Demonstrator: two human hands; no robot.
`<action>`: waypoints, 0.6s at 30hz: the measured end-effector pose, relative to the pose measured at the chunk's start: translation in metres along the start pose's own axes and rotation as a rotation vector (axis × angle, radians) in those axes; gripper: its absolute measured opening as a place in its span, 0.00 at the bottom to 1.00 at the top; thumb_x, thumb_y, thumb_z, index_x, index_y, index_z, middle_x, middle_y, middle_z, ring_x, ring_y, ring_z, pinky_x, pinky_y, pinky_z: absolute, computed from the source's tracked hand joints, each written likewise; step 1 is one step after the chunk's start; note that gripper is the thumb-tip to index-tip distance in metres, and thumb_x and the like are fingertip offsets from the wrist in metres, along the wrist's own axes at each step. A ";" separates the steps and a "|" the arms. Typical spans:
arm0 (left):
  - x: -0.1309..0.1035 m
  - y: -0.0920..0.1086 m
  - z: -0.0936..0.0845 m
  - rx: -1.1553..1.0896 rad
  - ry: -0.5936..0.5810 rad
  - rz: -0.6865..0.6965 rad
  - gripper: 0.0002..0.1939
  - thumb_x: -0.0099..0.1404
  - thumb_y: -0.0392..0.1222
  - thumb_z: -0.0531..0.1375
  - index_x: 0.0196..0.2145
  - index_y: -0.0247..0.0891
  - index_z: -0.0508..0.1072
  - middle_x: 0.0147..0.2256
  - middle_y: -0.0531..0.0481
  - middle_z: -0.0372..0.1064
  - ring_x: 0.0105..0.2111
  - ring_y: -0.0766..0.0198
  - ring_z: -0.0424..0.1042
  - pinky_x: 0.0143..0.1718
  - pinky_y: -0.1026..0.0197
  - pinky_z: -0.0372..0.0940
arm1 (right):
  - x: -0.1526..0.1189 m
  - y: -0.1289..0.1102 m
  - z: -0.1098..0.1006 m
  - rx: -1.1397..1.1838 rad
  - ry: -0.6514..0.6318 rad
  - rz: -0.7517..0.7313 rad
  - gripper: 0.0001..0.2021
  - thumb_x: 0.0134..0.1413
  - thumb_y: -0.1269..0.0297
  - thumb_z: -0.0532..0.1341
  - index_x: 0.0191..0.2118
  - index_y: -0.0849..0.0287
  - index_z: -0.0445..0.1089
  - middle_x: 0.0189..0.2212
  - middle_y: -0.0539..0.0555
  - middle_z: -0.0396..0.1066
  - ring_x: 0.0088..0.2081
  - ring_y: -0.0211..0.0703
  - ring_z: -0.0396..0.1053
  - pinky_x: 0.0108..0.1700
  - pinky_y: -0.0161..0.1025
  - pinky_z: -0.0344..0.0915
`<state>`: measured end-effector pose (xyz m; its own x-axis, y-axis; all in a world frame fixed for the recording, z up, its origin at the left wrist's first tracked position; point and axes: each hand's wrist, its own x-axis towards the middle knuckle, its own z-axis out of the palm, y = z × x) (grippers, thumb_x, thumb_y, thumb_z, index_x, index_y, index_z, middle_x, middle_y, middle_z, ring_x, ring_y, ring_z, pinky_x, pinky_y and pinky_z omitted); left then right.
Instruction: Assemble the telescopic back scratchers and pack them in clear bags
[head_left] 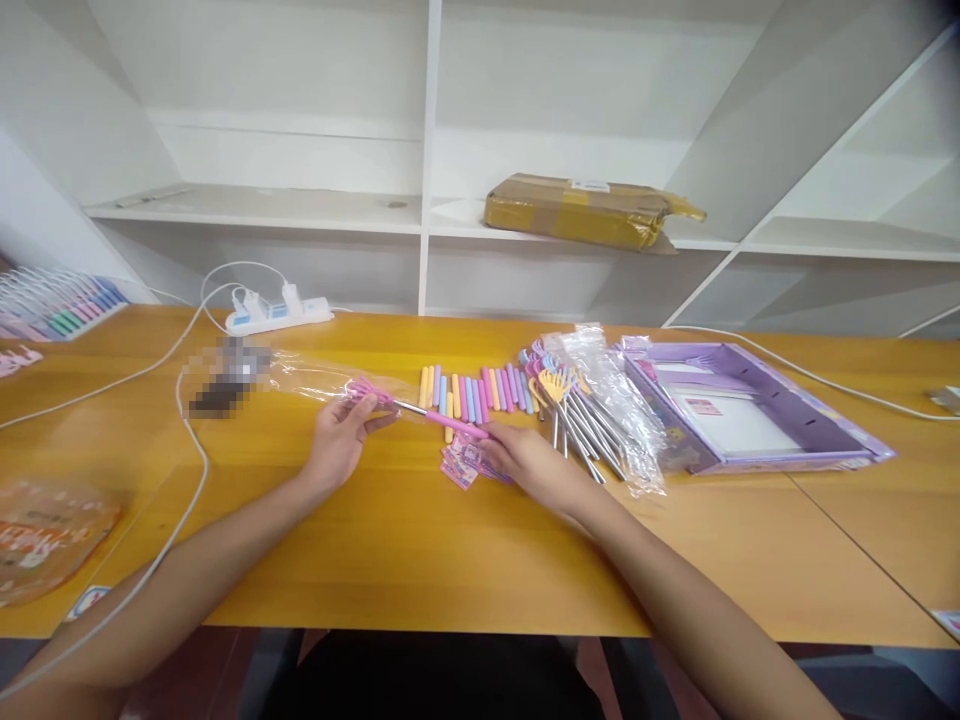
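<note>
A pink back scratcher (pixel 454 425) with a metal rod spans the space between my hands above the table. My left hand (pixel 341 440) pinches it near the claw-shaped head, where a clear plastic sleeve (pixel 307 376) stretches off to the left. At the other end, my right hand (pixel 534 462) grips the tip of the pink handle. Several coloured handle tubes (pixel 491 392) lie in a row just beyond it. Small printed cards (pixel 459 468) rest under the handle. Right of these is a pile of scratcher heads on metal rods (pixel 581 415), in yellow, pink and blue.
Clear plastic bags (pixel 619 400) lie beside a purple open box (pixel 810 460). A white power strip (pixel 279 316) and a loose cable (pixel 196 440) are at the left. An orange plastic package (pixel 56 540) sits front left. A taped carton (pixel 577 212) rests on the shelf.
</note>
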<state>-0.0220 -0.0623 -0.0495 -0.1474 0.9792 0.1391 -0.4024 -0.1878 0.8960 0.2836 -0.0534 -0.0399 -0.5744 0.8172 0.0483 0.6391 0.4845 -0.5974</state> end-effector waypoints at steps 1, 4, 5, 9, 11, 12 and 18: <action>0.001 0.001 0.000 -0.006 -0.004 -0.011 0.17 0.59 0.52 0.76 0.34 0.36 0.82 0.36 0.48 0.81 0.38 0.58 0.82 0.46 0.51 0.80 | 0.000 0.002 -0.002 0.017 0.005 -0.012 0.14 0.78 0.58 0.51 0.42 0.57 0.68 0.31 0.52 0.72 0.28 0.41 0.66 0.33 0.38 0.57; -0.001 -0.002 0.001 -0.017 -0.021 -0.051 0.17 0.58 0.51 0.77 0.35 0.36 0.82 0.35 0.49 0.81 0.37 0.60 0.82 0.45 0.52 0.81 | 0.000 0.004 -0.004 0.067 -0.005 -0.091 0.15 0.78 0.57 0.51 0.40 0.56 0.67 0.31 0.51 0.71 0.29 0.40 0.65 0.34 0.37 0.58; -0.003 -0.003 0.003 -0.013 -0.031 -0.066 0.17 0.58 0.51 0.77 0.34 0.36 0.82 0.35 0.49 0.81 0.37 0.59 0.82 0.44 0.52 0.81 | 0.000 0.003 -0.004 0.079 -0.015 -0.123 0.15 0.78 0.56 0.51 0.39 0.56 0.67 0.31 0.51 0.71 0.30 0.40 0.66 0.35 0.37 0.58; -0.010 -0.005 0.008 0.035 -0.087 -0.108 0.19 0.59 0.54 0.76 0.33 0.35 0.81 0.33 0.46 0.82 0.38 0.56 0.83 0.45 0.48 0.81 | 0.000 -0.003 0.000 0.065 -0.066 -0.206 0.18 0.79 0.54 0.50 0.36 0.56 0.67 0.31 0.52 0.71 0.31 0.42 0.65 0.37 0.38 0.58; -0.011 -0.004 0.009 0.052 -0.099 -0.108 0.19 0.59 0.55 0.76 0.34 0.35 0.81 0.34 0.46 0.82 0.39 0.54 0.83 0.45 0.46 0.81 | 0.000 -0.004 0.002 0.056 -0.097 -0.228 0.19 0.79 0.54 0.50 0.36 0.56 0.68 0.31 0.52 0.71 0.31 0.42 0.65 0.37 0.38 0.59; -0.012 -0.004 0.008 0.061 -0.103 -0.109 0.19 0.60 0.55 0.76 0.34 0.35 0.81 0.35 0.46 0.82 0.39 0.53 0.83 0.45 0.46 0.82 | 0.001 -0.004 0.003 0.057 -0.104 -0.240 0.19 0.79 0.54 0.50 0.36 0.56 0.68 0.32 0.53 0.72 0.32 0.42 0.66 0.38 0.38 0.59; -0.016 -0.012 0.004 0.105 -0.193 -0.217 0.20 0.60 0.53 0.75 0.38 0.33 0.81 0.35 0.44 0.82 0.35 0.54 0.84 0.40 0.50 0.82 | 0.002 0.001 0.008 0.104 0.016 -0.283 0.20 0.76 0.49 0.54 0.37 0.57 0.72 0.33 0.54 0.74 0.33 0.43 0.69 0.39 0.38 0.60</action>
<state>-0.0112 -0.0755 -0.0609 0.1100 0.9939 0.0083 -0.3086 0.0262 0.9508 0.2793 -0.0533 -0.0469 -0.7138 0.6592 0.2366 0.3983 0.6600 -0.6370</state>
